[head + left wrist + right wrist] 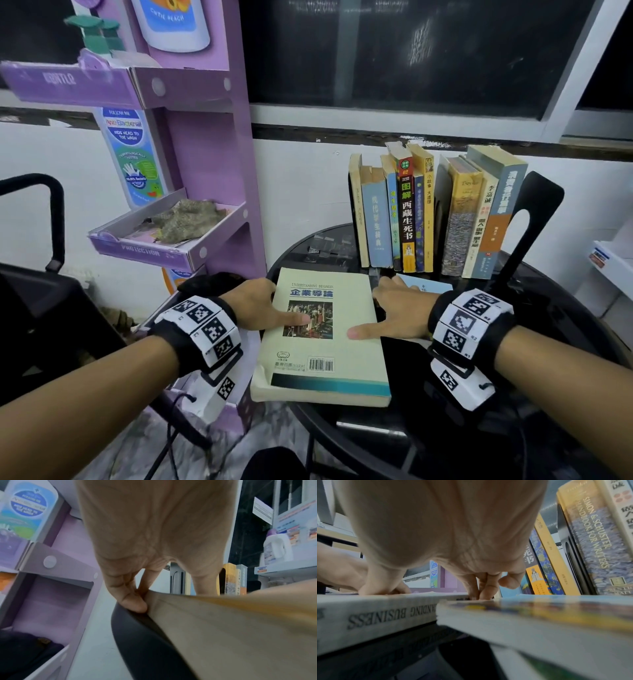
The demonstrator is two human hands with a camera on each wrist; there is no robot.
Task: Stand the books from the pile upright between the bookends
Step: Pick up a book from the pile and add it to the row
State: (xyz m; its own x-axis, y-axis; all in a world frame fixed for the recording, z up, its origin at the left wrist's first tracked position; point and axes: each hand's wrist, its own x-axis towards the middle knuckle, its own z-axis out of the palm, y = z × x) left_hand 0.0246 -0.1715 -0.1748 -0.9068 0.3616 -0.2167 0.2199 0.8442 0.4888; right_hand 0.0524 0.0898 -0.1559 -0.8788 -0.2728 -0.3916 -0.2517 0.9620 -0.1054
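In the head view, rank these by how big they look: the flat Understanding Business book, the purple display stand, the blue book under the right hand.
1. purple display stand
2. Understanding Business book, though nearness inflates it
3. blue book, mostly hidden by the right hand, so unsure

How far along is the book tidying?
Mostly done, it seems: about ten books already stand upright on the round table beside the black bookend. In hand: the left hand and right hand grip the sides of the big pale business book, which lies flat. Left: stand it up, then the blue book lying partly hidden behind the right hand.
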